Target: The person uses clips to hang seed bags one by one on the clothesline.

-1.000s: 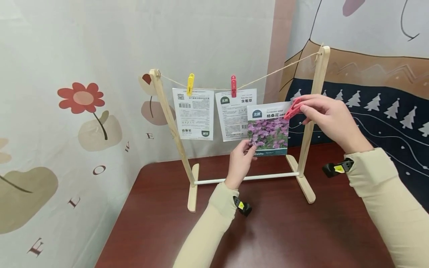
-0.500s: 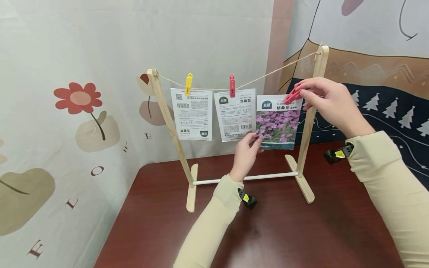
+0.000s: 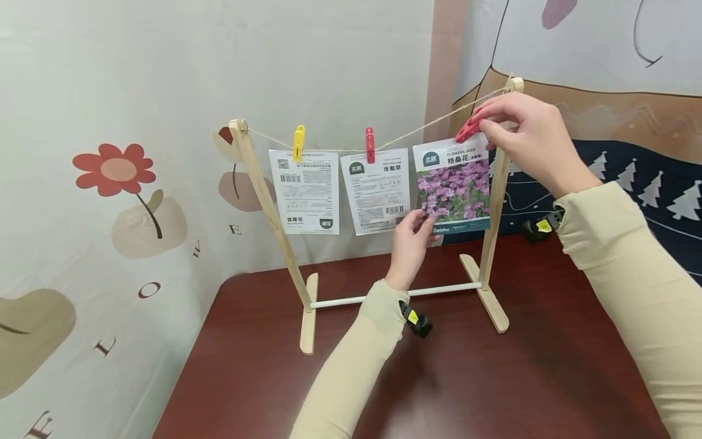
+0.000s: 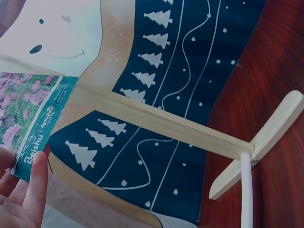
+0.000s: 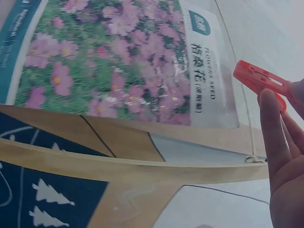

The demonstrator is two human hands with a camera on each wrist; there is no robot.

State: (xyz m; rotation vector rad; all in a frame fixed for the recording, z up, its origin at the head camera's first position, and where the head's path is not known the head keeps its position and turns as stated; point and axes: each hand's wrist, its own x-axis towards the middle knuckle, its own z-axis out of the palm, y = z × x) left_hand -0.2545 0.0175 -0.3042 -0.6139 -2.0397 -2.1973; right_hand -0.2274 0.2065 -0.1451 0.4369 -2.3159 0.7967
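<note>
A flower seed packet (image 3: 454, 186) with pink blossoms hangs upright from my left hand (image 3: 410, 244), which pinches its lower left corner between thumb and fingers. Up by the packet's top edge, my right hand (image 3: 526, 134) pinches a red clothespin (image 3: 470, 126). In the right wrist view the clothespin's tip overlaps the twine (image 5: 244, 97), just beyond the packet's top edge. Two more packets hang back side out on the line: one packet (image 3: 304, 192) under a yellow clothespin (image 3: 298, 144), the other packet (image 3: 376, 192) under a red clothespin (image 3: 370, 145).
The twine runs between two wooden posts, the left post (image 3: 269, 207) and the right post (image 3: 493, 213). A white rod (image 3: 340, 301) joins their feet above the dark red table (image 3: 466, 372). Printed cloth (image 3: 181, 73) hangs behind.
Both hands have moved up, bringing the seed packet and red clothespin to the twine at the right. The packet now stands beside the middle packet rather than overlapping it.
</note>
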